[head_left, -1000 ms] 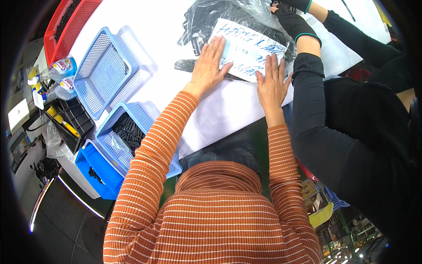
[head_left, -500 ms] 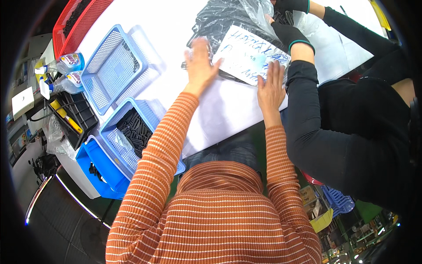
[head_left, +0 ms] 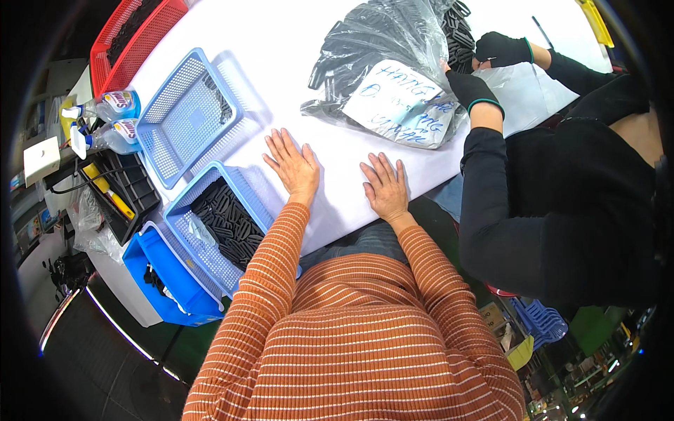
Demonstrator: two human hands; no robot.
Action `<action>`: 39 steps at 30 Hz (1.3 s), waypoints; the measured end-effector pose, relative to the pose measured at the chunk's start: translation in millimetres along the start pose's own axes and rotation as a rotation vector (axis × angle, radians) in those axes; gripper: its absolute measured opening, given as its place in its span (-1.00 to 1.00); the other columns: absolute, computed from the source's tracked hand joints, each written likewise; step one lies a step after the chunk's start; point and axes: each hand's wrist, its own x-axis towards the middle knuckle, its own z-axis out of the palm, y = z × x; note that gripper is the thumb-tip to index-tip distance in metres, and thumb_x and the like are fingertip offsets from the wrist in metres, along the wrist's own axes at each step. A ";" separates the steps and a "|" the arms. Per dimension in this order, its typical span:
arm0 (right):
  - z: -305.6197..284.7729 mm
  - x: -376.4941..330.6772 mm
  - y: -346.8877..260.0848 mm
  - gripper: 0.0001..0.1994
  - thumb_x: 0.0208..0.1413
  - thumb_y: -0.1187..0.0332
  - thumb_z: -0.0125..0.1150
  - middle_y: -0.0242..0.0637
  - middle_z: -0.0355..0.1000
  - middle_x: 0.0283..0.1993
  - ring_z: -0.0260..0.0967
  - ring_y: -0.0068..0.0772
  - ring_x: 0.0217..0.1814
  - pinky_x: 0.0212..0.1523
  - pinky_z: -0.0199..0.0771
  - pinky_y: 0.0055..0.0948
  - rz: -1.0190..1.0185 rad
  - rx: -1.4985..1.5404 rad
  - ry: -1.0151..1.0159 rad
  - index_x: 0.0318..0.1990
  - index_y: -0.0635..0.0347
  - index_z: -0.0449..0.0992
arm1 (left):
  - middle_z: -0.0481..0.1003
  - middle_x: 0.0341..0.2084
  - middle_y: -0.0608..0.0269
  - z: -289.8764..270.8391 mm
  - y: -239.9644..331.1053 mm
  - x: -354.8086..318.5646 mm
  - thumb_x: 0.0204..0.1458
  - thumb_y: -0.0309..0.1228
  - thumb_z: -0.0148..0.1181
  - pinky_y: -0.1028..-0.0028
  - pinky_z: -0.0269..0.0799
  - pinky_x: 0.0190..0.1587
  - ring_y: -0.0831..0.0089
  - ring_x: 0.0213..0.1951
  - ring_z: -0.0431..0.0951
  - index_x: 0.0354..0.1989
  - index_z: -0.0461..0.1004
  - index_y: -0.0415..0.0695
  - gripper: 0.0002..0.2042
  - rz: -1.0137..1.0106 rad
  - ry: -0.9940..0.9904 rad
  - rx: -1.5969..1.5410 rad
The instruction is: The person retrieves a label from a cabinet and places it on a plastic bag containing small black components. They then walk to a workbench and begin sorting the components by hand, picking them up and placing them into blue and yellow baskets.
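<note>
My left hand (head_left: 293,167) lies flat on the white tabletop (head_left: 330,203), fingers spread, holding nothing. To its right my right hand (head_left: 387,186) also rests palm down on the table, fingers apart and bare. Beyond both hands is a clear plastic bag (head_left: 365,42) full of black plastic parts, with a white hand-written sheet (head_left: 397,105) on its near side. Neither of my hands touches the bag. Loose black parts (head_left: 458,35) show at the bag's far right, where a co-worker's gloved hands (head_left: 484,70) work.
Left of my hands stand a light blue basket (head_left: 156,133) with few black parts and another blue basket (head_left: 263,203) holding many. Farther left are two spray bottles (head_left: 119,133), a red basket (head_left: 105,77), and a bright blue bin (head_left: 151,256). A co-worker's black sleeve (head_left: 484,189) borders my right.
Both my hands have drawn back from the bag toward me and settled on the table. The bag has shifted and its sheet has turned; black parts now show beside the co-worker's hands.
</note>
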 end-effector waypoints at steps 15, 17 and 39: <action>-2.2 -0.3 4.1 -0.49 0.06 0.20 0.05 -0.39 0.01 0.36 -0.15 -0.34 0.43 0.36 -0.28 0.03 0.008 -0.015 -0.034 0.22 -0.15 0.22 | -0.14 0.32 -0.05 1.0 5.5 1.0 0.13 -0.24 -0.15 -0.02 -0.47 0.30 0.08 0.37 -0.31 0.29 -0.06 -0.27 -0.41 0.000 0.000 0.028; -1.5 -0.6 3.1 -0.50 0.03 0.22 0.07 -0.37 0.04 0.34 -0.11 -0.31 0.41 0.34 -0.26 0.03 0.000 -0.004 -0.016 0.20 -0.13 0.25 | -0.14 0.32 -0.04 -1.5 4.7 0.4 0.12 -0.24 -0.14 -0.03 -0.48 0.30 0.08 0.37 -0.32 0.28 -0.04 -0.28 -0.42 0.000 0.006 0.027; -10.2 1.4 3.5 -0.50 0.06 0.24 0.05 -0.39 0.04 0.34 -0.12 -0.34 0.41 0.35 -0.25 -0.01 -0.006 0.023 -0.001 0.21 -0.13 0.23 | -0.16 0.33 0.01 -3.7 9.1 0.8 0.14 -0.27 -0.17 0.05 -0.49 0.32 0.15 0.38 -0.33 0.31 -0.10 -0.24 -0.42 -0.002 -0.001 0.059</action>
